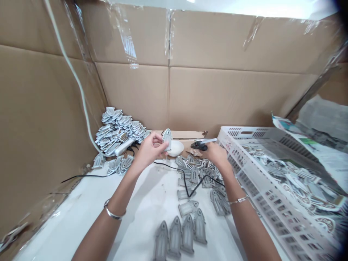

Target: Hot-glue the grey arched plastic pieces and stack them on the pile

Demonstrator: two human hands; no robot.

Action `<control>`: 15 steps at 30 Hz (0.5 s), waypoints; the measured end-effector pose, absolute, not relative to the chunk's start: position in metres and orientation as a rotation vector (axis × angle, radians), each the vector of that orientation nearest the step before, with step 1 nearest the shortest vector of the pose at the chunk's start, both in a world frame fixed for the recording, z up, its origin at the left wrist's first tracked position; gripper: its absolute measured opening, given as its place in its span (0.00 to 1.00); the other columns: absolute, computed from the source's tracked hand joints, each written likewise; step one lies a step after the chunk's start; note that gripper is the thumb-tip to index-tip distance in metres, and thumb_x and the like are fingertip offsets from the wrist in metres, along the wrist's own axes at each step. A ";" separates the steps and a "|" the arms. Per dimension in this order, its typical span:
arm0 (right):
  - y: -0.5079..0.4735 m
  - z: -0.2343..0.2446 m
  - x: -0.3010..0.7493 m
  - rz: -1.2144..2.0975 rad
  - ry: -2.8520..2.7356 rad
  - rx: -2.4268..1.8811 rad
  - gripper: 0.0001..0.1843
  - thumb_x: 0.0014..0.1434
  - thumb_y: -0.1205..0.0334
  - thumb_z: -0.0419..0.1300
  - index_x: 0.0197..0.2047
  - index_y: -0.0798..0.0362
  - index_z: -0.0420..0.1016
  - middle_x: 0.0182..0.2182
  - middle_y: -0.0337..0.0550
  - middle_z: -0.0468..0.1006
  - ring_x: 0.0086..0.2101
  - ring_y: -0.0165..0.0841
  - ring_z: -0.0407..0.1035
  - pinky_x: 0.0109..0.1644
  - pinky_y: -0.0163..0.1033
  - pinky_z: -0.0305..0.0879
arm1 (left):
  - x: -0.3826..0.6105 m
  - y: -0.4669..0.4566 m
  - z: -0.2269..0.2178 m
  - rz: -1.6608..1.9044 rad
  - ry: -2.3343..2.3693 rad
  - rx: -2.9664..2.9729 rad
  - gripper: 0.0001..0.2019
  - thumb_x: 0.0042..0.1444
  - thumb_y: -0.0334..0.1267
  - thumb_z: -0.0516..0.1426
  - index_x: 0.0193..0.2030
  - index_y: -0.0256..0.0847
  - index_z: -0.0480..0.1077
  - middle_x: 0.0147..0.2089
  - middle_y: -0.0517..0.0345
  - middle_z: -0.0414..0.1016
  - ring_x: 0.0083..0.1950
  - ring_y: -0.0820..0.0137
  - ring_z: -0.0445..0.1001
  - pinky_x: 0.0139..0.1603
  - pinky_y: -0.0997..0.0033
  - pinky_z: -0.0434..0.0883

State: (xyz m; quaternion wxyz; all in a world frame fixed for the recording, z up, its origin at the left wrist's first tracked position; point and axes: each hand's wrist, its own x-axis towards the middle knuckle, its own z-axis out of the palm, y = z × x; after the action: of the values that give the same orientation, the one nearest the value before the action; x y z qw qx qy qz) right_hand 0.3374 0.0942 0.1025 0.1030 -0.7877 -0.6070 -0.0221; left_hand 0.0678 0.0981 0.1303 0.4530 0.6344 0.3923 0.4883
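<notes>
Between the thumb and fingers of my left hand (152,148) a small grey arched window-shaped piece (168,139) is held upright. Behind it, a white bowl (176,148) is partly hidden. My right hand (216,154) is closed around a black glue gun (199,145), with a pale glue stick (209,140) showing at its back. Beneath the glue gun lies a crumpled brownish scrap (194,152). Several similar grey arched pieces (187,233) lie in a row nearer to me, and a loose heap of them (197,168) lies between my hands and the crate.
Stacked arched pieces (116,127) fill the back left corner beside a white power strip (124,146). A black cord (187,188) crosses the white table (136,224). On the right stands a white plastic crate (261,181) of pieces. Cardboard walls (217,94) enclose the table.
</notes>
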 end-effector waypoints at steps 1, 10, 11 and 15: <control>0.097 0.098 0.340 -0.005 -1.781 -2.394 0.21 0.59 0.47 0.56 0.48 0.50 0.80 0.45 0.54 0.82 0.45 0.46 0.76 0.42 0.42 0.67 | 0.068 0.098 0.130 1.198 0.980 1.571 0.18 0.49 0.44 0.64 0.33 0.43 0.58 0.30 0.62 0.74 0.25 0.69 0.79 0.17 0.80 0.65; 0.102 0.085 0.355 0.098 -1.691 -2.597 0.20 0.58 0.56 0.58 0.50 0.55 0.79 0.47 0.61 0.81 0.48 0.49 0.76 0.46 0.44 0.70 | 0.065 0.099 0.130 1.142 1.042 1.638 0.15 0.47 0.39 0.64 0.31 0.43 0.58 0.31 0.59 0.78 0.29 0.70 0.77 0.25 0.76 0.67; 0.101 0.087 0.355 0.080 -1.674 -2.605 0.20 0.58 0.56 0.58 0.49 0.55 0.79 0.46 0.62 0.81 0.48 0.49 0.76 0.46 0.44 0.69 | 0.065 0.100 0.130 1.150 1.036 1.654 0.14 0.47 0.40 0.64 0.32 0.43 0.60 0.31 0.58 0.78 0.30 0.70 0.77 0.26 0.75 0.67; 0.093 0.103 0.350 0.000 -1.686 -2.474 0.19 0.60 0.53 0.56 0.47 0.54 0.80 0.44 0.59 0.82 0.45 0.49 0.76 0.44 0.44 0.68 | 0.063 0.102 0.130 1.175 1.014 1.734 0.12 0.50 0.45 0.63 0.32 0.40 0.67 0.32 0.57 0.76 0.32 0.70 0.74 0.32 0.73 0.67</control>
State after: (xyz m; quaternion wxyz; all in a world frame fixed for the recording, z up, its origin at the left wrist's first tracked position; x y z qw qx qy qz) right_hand 0.3497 0.0930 0.1031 0.0738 -0.8240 -0.5617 0.0002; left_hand 0.0625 0.1015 0.1297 0.3963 0.6841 0.4000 0.4636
